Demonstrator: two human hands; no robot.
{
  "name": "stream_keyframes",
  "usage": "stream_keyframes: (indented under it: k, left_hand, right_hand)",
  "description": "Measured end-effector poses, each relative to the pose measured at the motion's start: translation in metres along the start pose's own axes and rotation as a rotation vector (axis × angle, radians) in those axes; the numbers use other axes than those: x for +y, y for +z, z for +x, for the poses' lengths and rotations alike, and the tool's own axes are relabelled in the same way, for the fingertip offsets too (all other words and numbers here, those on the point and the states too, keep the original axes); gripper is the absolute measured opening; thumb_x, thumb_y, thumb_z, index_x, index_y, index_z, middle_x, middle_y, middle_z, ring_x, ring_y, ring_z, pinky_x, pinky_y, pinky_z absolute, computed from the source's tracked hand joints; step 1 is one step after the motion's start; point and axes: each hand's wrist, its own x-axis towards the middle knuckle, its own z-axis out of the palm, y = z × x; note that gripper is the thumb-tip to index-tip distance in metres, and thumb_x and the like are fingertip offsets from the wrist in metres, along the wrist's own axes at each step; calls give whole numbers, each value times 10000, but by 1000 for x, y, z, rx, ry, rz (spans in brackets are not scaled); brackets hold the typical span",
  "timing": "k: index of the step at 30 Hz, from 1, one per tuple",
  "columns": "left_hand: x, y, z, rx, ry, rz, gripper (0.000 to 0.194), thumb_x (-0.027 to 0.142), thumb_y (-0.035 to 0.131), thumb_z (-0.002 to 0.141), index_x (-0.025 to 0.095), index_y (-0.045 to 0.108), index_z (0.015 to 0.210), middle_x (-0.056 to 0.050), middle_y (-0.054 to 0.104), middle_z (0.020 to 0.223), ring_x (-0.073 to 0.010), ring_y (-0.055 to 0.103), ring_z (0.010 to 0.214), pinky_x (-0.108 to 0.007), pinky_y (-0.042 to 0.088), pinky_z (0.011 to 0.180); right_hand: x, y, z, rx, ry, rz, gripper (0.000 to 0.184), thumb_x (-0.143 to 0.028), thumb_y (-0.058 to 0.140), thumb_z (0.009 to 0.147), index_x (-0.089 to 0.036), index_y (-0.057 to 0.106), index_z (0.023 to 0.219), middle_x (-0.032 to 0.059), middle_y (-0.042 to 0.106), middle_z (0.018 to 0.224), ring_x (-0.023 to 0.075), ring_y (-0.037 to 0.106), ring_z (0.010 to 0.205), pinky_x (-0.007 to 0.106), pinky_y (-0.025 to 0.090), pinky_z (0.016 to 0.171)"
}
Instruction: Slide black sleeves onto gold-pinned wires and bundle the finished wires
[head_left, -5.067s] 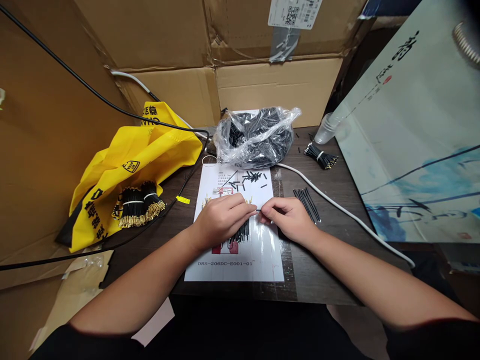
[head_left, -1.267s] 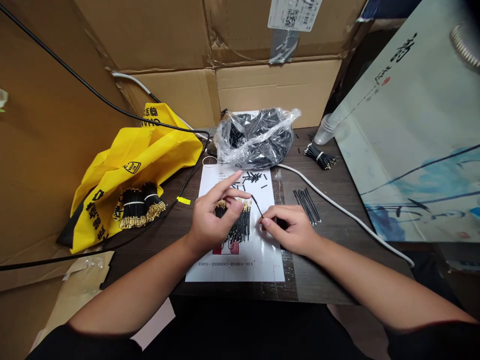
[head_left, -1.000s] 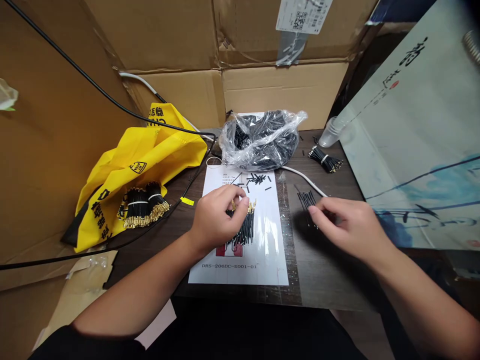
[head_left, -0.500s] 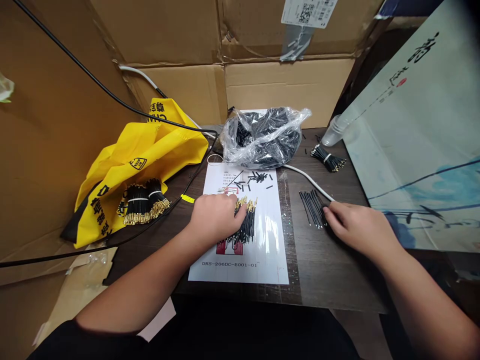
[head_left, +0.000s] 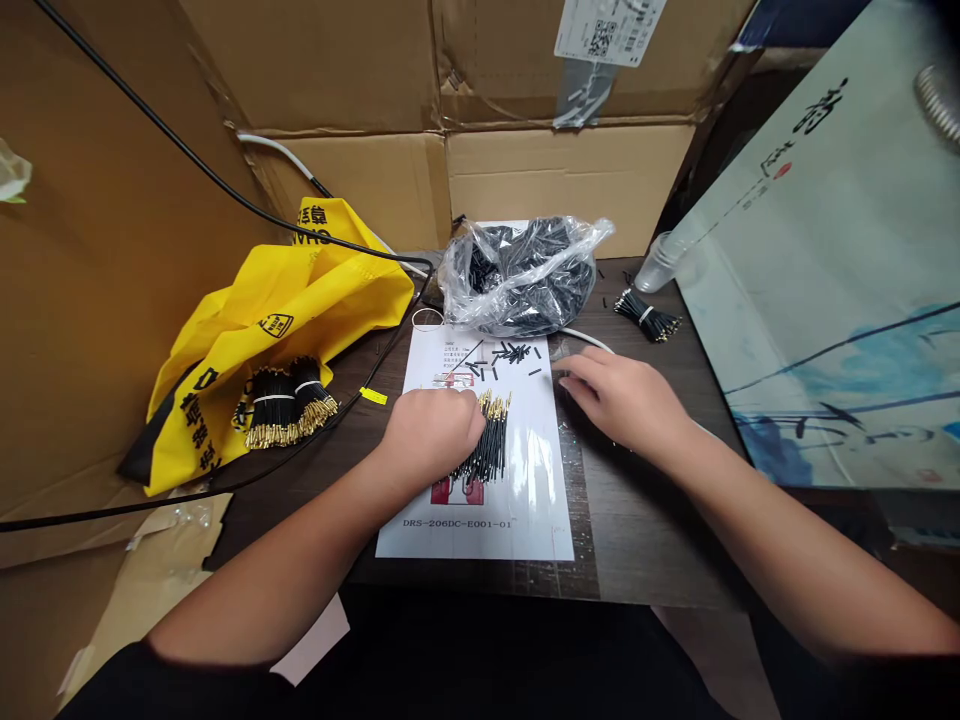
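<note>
Left hand (head_left: 431,435) laid against gold-tipped black wires (head_left: 491,450) on printed sheet (head_left: 534,510), fingers together, clamping not discernible; right hand (head_left: 622,400) held empty above table edge of sheet, fingers slightly apart. Gold tips best kept level.

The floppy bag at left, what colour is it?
That floppy bag is yellow with black print; head view.

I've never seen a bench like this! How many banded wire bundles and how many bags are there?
Banded gold-tipped wire bundles: 3
Yellow bag: 1
Clear plastic bag: 1
Total: 5
</note>
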Motion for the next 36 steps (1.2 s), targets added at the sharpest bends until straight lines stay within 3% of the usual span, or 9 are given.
stream_keyframes:
  k: [5, 12, 19, 22, 24, 27, 30, 36]
  left_hand:
    - [-1, -2, 0, 15, -4, 2, 427, 365, 361, 936, 166, 692, 753, -106, 700, 735, -208, 632, 617, -298, 391, 559]
    - [1, -1, -3, 17, 34, 6, 420, 440, 410, 910, 160, 688, 765, -116, 666, 664, -263, 636, 600, -326, 381, 537]
    - [-4, 2, -1, 6, 38, -42, 383, 367, 388, 917, 183, 694, 778, -104, 663, 683, -226, 602, 586, -316, 353, 547]
    - [-5, 2, 0, 15, 42, -88, 365, 374, 399, 923, 203, 669, 747, -87, 657, 680, -208, 567, 571, -307, 294, 527]
    - [-5, -1, 0, 37, 46, -131, 332, 363, 418, 921, 208, 631, 718, -65, 645, 668, -188, 540, 561, -300, 248, 517]
    - [-1, -6, -2, 98, 82, -217, 289, 321, 448, 912, 204, 560, 673, -20, 585, 604, -156, 494, 542, -293, 235, 516]
    - [3, -6, -5, 197, 172, -311, 273, 288, 466, 912, 195, 531, 664, 12, 543, 570, -132, 483, 541, -279, 302, 546]
    - [2, 3, -2, 365, 330, -276, 242, 281, 486, 945, 182, 623, 770, 17, 629, 657, -140, 564, 612, -295, 406, 636]
  right_hand:
    - [-18, 23, 32, -33, -12, 24, 184, -210, 483, 932, -211, 662, 978, 57, 624, 917, 176, 550, 731, 312, 253, 584]
    - [-23, 33, 33, -33, 8, 65, 162, -154, 415, 941, -166, 568, 891, 90, 570, 963, 145, 472, 669, 318, 220, 577]
    - [-48, 33, 3, 86, -3, 665, 90, -167, 510, 935, -190, 596, 946, 34, 611, 879, 158, 557, 805, 294, 414, 722]
    - [-52, 39, -6, 181, 41, 780, 185, -197, 503, 955, -200, 643, 1077, 47, 622, 923, 166, 570, 841, 311, 435, 752]
    - [-50, 43, -7, 238, 72, 815, 193, -218, 508, 961, -204, 673, 1060, 49, 625, 923, 168, 573, 850, 319, 438, 763]
    - [-45, 47, -6, 284, 135, 892, 153, -254, 555, 946, -203, 695, 983, 36, 640, 908, 151, 568, 804, 309, 435, 737]
    - [-44, 48, -5, 295, 249, 1067, 142, -318, 618, 916, -204, 687, 966, 28, 666, 899, 136, 571, 759, 288, 437, 685]
    - [-54, 44, -6, 268, 328, 1423, 166, -351, 700, 859, -203, 674, 930, 28, 729, 888, 84, 505, 577, 241, 418, 541]
